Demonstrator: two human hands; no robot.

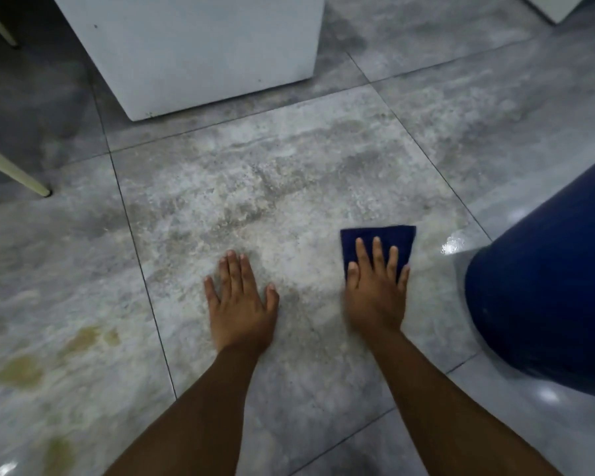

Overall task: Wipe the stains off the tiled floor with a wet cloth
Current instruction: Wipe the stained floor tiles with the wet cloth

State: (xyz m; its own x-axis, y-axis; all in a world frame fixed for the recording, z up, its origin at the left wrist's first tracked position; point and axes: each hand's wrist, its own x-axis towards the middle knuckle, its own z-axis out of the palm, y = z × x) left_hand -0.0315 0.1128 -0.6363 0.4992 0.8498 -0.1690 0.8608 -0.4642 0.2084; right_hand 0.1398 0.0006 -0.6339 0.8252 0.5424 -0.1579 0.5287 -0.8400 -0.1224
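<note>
A folded dark blue cloth [392,237] lies flat on the grey tiled floor [289,173], right of centre. My right hand [375,290] presses down on its near part with the fingers spread over it. My left hand [239,300] rests palm-down on the bare tile beside it, holding nothing, fingers slightly apart. Yellow-brown stains [83,341] mark the tile at the lower left, with more patches [18,372] nearer the left edge. The hands are well to the right of these stains.
A white box-like appliance [193,49] stands on the floor straight ahead. A large blue barrel [547,286] fills the right side close to my right hand. A cream furniture leg [18,175] touches the floor at the left. Another white object's corner [560,3] shows top right.
</note>
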